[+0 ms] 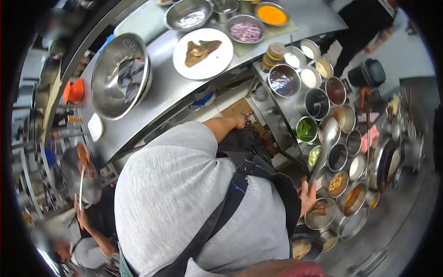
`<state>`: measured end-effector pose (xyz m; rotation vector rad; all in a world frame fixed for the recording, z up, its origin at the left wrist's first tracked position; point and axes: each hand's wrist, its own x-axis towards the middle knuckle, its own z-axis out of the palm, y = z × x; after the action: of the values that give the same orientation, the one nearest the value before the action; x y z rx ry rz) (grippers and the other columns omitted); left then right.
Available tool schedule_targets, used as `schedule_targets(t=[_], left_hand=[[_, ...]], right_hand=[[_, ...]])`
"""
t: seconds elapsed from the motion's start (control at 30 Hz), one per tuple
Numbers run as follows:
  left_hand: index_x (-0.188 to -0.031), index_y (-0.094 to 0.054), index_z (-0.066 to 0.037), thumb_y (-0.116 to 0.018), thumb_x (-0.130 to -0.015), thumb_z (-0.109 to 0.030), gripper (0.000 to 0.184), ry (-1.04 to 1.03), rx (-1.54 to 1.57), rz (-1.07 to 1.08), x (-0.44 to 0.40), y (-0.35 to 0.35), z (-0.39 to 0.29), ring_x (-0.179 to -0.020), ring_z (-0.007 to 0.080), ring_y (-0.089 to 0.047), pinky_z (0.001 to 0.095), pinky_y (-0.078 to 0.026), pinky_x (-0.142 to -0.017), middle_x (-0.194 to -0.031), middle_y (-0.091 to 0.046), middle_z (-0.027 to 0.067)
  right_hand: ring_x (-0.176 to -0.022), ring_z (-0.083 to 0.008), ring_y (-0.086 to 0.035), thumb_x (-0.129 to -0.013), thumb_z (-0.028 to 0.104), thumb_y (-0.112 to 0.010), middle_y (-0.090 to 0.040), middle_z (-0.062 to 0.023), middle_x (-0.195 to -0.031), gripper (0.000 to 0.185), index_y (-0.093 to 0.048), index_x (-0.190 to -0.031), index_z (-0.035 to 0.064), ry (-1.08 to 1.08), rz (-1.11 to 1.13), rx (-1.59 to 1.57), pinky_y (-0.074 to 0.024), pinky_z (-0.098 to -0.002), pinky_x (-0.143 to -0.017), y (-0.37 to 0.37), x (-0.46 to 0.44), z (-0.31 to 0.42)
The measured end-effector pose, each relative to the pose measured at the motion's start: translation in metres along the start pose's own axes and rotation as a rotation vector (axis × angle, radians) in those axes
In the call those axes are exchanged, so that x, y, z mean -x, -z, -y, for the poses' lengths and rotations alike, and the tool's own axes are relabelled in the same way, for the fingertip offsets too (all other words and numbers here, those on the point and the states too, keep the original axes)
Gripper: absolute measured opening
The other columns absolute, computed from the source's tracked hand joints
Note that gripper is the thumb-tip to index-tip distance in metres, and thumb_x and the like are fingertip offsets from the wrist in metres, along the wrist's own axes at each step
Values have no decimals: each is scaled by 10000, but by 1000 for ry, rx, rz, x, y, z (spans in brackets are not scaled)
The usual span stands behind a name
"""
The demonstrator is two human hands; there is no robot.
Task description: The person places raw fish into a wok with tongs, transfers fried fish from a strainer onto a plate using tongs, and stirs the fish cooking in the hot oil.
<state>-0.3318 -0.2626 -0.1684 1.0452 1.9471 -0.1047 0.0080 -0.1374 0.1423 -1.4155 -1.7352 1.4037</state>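
Note:
My left hand (239, 121) is low in front of my body, its fingers closed by a small patterned red and dark thing that I cannot make out. At the right, my right hand (307, 198) is wrapped round the handle of a metal ladle (330, 132). The ladle's bowl is over metal containers, near one with chopped greens (306, 129) and one with pale green pieces (314, 156). Below my right hand's fingers sits a bowl with brown pieces (321, 208).
A steel counter (159, 92) bears a colander (108, 76), a white plate (224, 60) with brown food, and a bowl of sliced onion (246, 31). Another person (87, 221) at lower left holds a long utensil over a pan. Someone in dark clothes (362, 27) stands upper right.

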Motion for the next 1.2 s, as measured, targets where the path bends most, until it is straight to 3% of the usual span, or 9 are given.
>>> schedule_targets(t=[0.03,0.17,0.23,0.53,0.7,0.9,1.03,1.17,1.2], left_hand=[[-918,-703,8,-557,-660,-155,338,40,54,-51,7,-2,8,-996,331,-632,423,-508,-818,-1010,-661,206],[-1026,-679,-21,-564,-687,-182,392,128,157,21,38,-5,57,-1038,328,-614,421,-491,-868,-1104,-642,181],[-1021,-683,-30,-577,-697,-201,382,260,297,37,53,-6,80,-1035,322,-616,410,-489,-872,-1099,-644,180],[-1062,-676,-121,-645,-736,-286,367,425,475,-41,76,-87,180,-899,246,-672,365,-530,-794,-998,-690,106],[-1085,-662,-128,-621,-771,-314,367,146,262,-135,55,-53,164,-898,238,-671,359,-527,-808,-999,-690,98],[-1012,-675,-81,-575,-782,-294,329,-60,0,6,2,8,131,-892,264,-669,374,-524,-802,-978,-686,135],[-964,-684,-50,-545,-789,-280,322,-93,-89,14,-18,33,93,-887,282,-667,384,-521,-798,-964,-683,159],[-916,-693,-18,-514,-796,-267,329,-193,-177,-30,-27,44,58,-883,299,-666,395,-519,-794,-949,-681,184],[-904,-695,-10,-506,-798,-264,333,-233,-209,-25,-29,43,52,-882,304,-665,397,-518,-793,-946,-680,190]], right_hand=[[-623,-87,-515,-864,88,-638,-590,-57,-793,411,-530,-1231,-65,-9,164,102,-412,-217,-538,-16,-11,13],[-682,-292,-593,-815,133,-681,-609,-193,-830,420,-558,-1167,-60,753,431,458,-462,-355,-647,-115,-60,65],[-720,-357,-599,-806,148,-680,-613,-193,-856,399,-573,-1149,-26,743,581,563,-471,-393,-661,-160,-77,89],[-797,-339,-609,-748,114,-683,-585,-140,-873,480,-532,-1201,57,1170,827,858,-502,-422,-673,-304,-131,132],[-957,-383,-586,-701,134,-710,-594,-234,-1014,473,-573,-1140,21,972,644,798,-477,-443,-846,-276,-121,123],[-1041,-383,-575,-823,307,-649,-594,-221,-1138,511,-523,-1234,30,754,824,579,-472,-425,-895,-251,-91,75],[-1042,-384,-572,-842,291,-628,-579,-217,-1175,508,-502,-1250,16,650,767,575,-468,-426,-896,-237,-71,106],[-977,-361,-609,-813,298,-665,-610,-200,-1100,540,-509,-1255,29,790,511,451,-494,-401,-841,-191,-67,61],[-933,-337,-624,-795,296,-684,-623,-188,-1053,547,-523,-1245,31,625,490,417,-500,-391,-818,-160,-51,62]])
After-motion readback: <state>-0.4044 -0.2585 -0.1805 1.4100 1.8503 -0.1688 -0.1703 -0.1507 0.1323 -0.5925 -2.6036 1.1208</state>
